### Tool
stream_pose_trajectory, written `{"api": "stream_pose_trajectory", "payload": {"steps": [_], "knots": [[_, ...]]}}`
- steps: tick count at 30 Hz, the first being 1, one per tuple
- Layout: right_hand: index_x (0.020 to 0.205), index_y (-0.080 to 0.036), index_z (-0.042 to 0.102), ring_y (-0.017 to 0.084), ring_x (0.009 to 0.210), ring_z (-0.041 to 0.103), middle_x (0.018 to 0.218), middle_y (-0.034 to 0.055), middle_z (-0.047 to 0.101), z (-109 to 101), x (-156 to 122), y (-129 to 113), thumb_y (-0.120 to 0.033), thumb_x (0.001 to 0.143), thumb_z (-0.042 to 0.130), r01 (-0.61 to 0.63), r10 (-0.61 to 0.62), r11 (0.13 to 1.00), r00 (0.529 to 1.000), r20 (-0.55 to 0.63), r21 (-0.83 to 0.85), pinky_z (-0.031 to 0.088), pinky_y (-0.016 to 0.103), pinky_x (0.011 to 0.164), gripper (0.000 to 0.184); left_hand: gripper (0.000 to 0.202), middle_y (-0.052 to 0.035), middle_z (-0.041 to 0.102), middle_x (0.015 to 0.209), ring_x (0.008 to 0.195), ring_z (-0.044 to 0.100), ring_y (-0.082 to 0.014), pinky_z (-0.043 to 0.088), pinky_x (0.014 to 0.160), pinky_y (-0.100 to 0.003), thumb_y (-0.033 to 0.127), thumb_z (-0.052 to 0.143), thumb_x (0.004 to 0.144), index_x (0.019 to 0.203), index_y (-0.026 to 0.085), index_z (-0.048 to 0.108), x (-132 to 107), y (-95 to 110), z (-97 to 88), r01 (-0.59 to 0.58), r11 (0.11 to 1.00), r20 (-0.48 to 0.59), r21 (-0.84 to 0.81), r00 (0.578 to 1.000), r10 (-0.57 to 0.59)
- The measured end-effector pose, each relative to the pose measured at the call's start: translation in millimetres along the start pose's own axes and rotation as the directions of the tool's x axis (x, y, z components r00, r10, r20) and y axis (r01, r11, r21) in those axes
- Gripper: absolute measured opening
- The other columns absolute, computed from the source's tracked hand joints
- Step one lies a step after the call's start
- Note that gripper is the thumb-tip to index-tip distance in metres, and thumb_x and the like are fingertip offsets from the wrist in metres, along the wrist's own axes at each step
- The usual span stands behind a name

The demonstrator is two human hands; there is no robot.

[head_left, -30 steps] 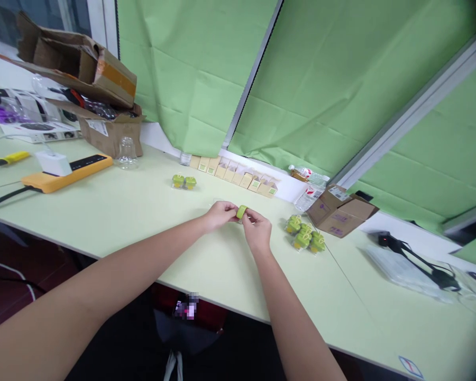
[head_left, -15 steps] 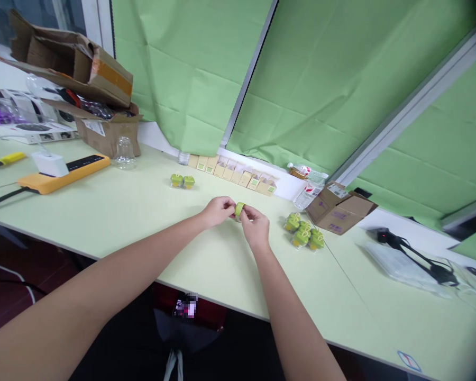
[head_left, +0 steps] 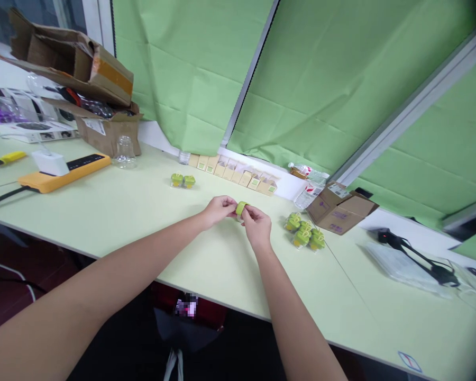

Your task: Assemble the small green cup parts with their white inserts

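Observation:
Both my hands meet over the middle of the pale green table (head_left: 115,211). Between their fingertips is a small green round piece (head_left: 241,207). My left hand (head_left: 218,209) pinches it from the left and my right hand (head_left: 257,225) pinches it from the right, fingers closed. A cluster of several similar green pieces in clear wrap (head_left: 305,234) lies just right of my right hand. Two more green pieces (head_left: 183,181) sit farther back on the left.
A row of small tan boxes (head_left: 234,172) lines the wall below the green curtain. An open cardboard box (head_left: 339,211) lies at the right, stacked cardboard boxes (head_left: 87,90) at the back left. An orange power strip (head_left: 63,172) and a clear jar (head_left: 125,152) stand left. A black cable device (head_left: 412,253) rests far right.
My hands keep hold of the green piece in nearly the same spot; only the fingers shift slightly and the view moves a little.

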State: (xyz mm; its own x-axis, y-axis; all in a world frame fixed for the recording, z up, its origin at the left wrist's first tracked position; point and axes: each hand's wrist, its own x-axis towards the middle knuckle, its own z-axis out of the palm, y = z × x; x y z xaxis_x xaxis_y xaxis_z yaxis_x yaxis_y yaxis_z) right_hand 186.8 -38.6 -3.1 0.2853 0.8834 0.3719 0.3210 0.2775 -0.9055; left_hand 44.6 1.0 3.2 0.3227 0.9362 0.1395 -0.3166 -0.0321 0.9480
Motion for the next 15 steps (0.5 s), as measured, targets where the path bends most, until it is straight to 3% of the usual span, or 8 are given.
{"api": "stream_pose_trajectory", "payload": {"steps": [5, 9, 12, 15], "knots": [[0.097, -0.018, 0.070, 0.017, 0.072, 0.064, 0.090, 0.0064, 0.073, 3.3, -2.6, -1.9, -0.043, 0.077, 0.066, 0.116, -0.118, 0.991, 0.993, -0.013, -0.063, 0.056, 0.031, 0.067, 0.032, 0.006, -0.0012, 0.066, 0.074, 0.065, 0.067, -0.0106, 0.058, 0.076, -0.031, 0.009, 0.059, 0.086, 0.081, 0.012, 0.056, 2.7, -3.7, 0.0, -0.056, 0.997, -0.058, 0.052, 0.997, 0.059], [0.100, -0.020, 0.063, 0.014, 0.066, 0.061, 0.091, 0.0049, 0.068, 2.1, -5.4, -6.0, -0.045, 0.075, 0.069, 0.131, -0.142, 0.984, 0.987, -0.080, -0.125, 0.054, 0.028, 0.063, 0.036, 0.009, 0.0020, 0.062, 0.070, 0.062, 0.065, -0.0105, 0.057, 0.069, -0.029, 0.009, 0.057, 0.085, 0.081, 0.015, 0.051, 4.6, -9.5, 0.2, -0.155, 0.982, -0.057, 0.108, 0.985, 0.161], [0.103, -0.020, 0.061, 0.012, 0.061, 0.057, 0.094, 0.0041, 0.064, -1.9, -4.6, -11.0, -0.048, 0.071, 0.073, 0.073, -0.085, 0.989, 0.992, -0.091, -0.128, 0.050, 0.026, 0.056, 0.045, 0.009, 0.0023, 0.062, 0.070, 0.062, 0.065, -0.0107, 0.057, 0.067, -0.028, 0.010, 0.058, 0.084, 0.083, 0.016, 0.051, 4.4, -11.0, 0.4, -0.189, 0.974, -0.025, 0.126, 0.981, 0.193], [0.091, -0.019, 0.065, 0.012, 0.058, 0.053, 0.082, 0.0023, 0.062, -5.4, -2.1, -16.2, -0.053, 0.072, 0.071, -0.053, 0.055, 0.998, 0.997, 0.056, -0.044, 0.046, 0.025, 0.049, 0.039, 0.010, 0.0023, 0.063, 0.071, 0.063, 0.066, -0.0106, 0.057, 0.068, -0.028, 0.011, 0.060, 0.083, 0.084, 0.016, 0.051, 3.7, -9.4, 0.9, -0.200, 0.973, 0.001, 0.119, 0.980, 0.201]]}}
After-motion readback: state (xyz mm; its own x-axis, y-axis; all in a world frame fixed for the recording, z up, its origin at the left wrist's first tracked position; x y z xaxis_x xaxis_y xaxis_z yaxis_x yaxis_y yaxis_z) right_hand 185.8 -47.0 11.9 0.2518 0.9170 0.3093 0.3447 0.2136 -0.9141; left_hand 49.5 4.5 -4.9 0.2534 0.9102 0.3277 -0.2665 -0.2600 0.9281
